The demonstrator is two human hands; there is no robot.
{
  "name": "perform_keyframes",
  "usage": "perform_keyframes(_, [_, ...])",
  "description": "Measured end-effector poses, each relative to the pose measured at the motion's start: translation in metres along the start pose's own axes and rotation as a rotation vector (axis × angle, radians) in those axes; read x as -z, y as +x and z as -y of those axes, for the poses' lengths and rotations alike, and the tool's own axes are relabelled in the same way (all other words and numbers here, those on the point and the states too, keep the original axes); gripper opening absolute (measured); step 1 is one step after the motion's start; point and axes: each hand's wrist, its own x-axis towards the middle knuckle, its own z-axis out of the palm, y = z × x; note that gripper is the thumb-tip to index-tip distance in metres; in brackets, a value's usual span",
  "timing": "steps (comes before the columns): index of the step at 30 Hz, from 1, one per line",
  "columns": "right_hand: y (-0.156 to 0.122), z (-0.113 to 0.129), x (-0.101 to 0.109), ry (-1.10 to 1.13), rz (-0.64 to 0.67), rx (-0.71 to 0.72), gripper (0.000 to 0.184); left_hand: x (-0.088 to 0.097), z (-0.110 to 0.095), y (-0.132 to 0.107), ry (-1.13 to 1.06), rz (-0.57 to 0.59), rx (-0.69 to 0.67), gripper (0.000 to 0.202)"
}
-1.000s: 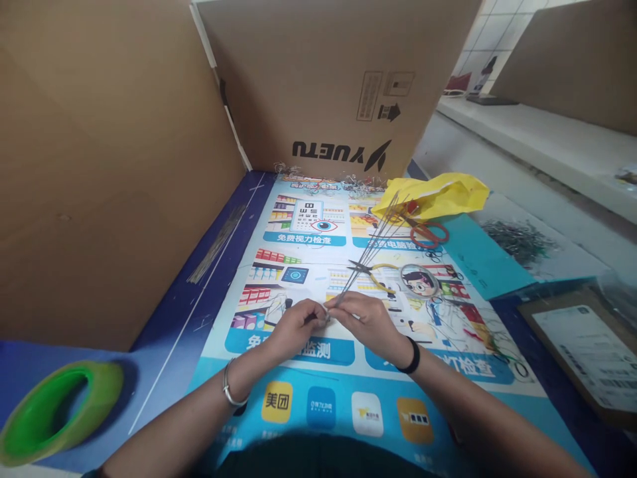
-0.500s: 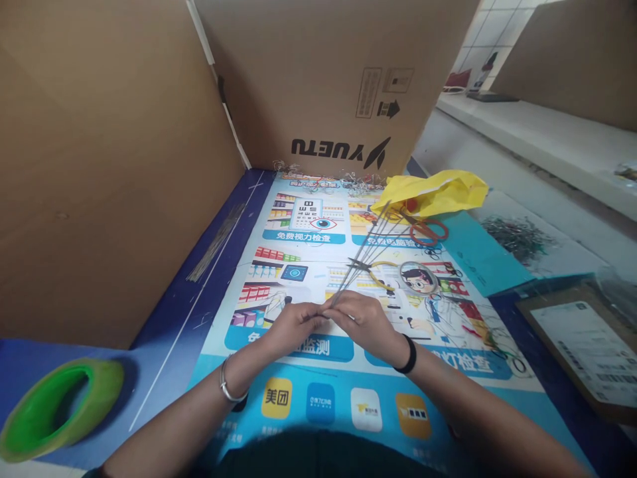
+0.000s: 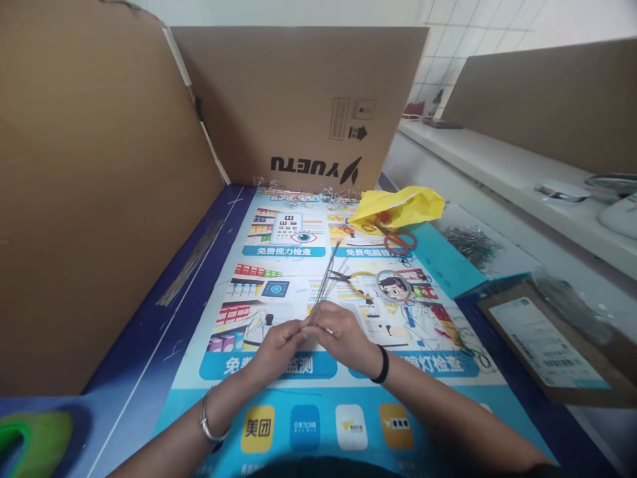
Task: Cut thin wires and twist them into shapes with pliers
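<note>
Several thin grey wires (image 3: pixel 327 273) rise in a narrow bundle from between my hands, pointing away from me. My left hand (image 3: pixel 283 344) is closed, its fingertips pinching the lower ends of the bundle. Touching it, my right hand (image 3: pixel 341 335) is closed around the same wires just above. Their bottom ends are hidden by the fingers. Just beyond lie yellow-handled pliers (image 3: pixel 355 280), jaws toward the wires. Further back are orange-handled scissors (image 3: pixel 399 241), partly under a yellow bag (image 3: pixel 398 207).
Cardboard panels (image 3: pixel 298 86) stand at the back and left. More straight wires (image 3: pixel 192 262) lie at left, near a roll of tape (image 3: pixel 47 438). A heap of wire scraps (image 3: pixel 470 245) and a labelled parcel (image 3: pixel 547 345) sit at right, below a white ledge (image 3: pixel 497 149).
The view has tilted up and shifted right. The wires now stand closer together, where they were fanned out before. Both hands keep their grip on them.
</note>
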Motion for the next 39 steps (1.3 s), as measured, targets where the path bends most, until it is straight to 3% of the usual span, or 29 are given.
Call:
perform_keyframes(4, [0.003,0.0,0.002,-0.014,0.052,-0.013,0.025,-0.004,0.002,0.003,-0.074,0.003,-0.015,0.026])
perform_keyframes(9, [0.009,-0.008,0.025,-0.115,0.173,-0.082,0.018,0.0,0.001,0.004,-0.14,-0.015,0.035,0.027])
perform_keyframes(16, [0.012,-0.031,0.056,-0.864,0.467,-0.306,0.017,0.002,0.009,0.001,-0.246,-0.175,0.244,0.031])
perform_keyframes(19, [0.014,-0.045,0.079,-0.988,0.443,-0.426,0.017,0.002,0.007,0.001,-0.294,-0.198,0.292,0.036])
perform_keyframes(25, [0.03,-0.099,0.154,-1.153,0.33,-0.703,0.016,0.0,-0.004,0.0,-0.33,-0.215,0.334,0.042])
perform_keyframes(28, [0.044,-0.128,0.178,-1.188,0.28,-0.788,0.031,-0.002,-0.005,0.0,-0.323,-0.193,0.352,0.044])
perform_keyframes(34, [0.062,-0.166,0.181,-1.164,0.308,-0.852,0.033,0.0,0.0,0.001,-0.352,-0.069,0.385,0.042])
perform_keyframes(39, [0.069,-0.176,0.186,-1.141,0.36,-0.903,0.038,0.007,-0.005,0.003,-0.379,-0.043,0.394,0.035])
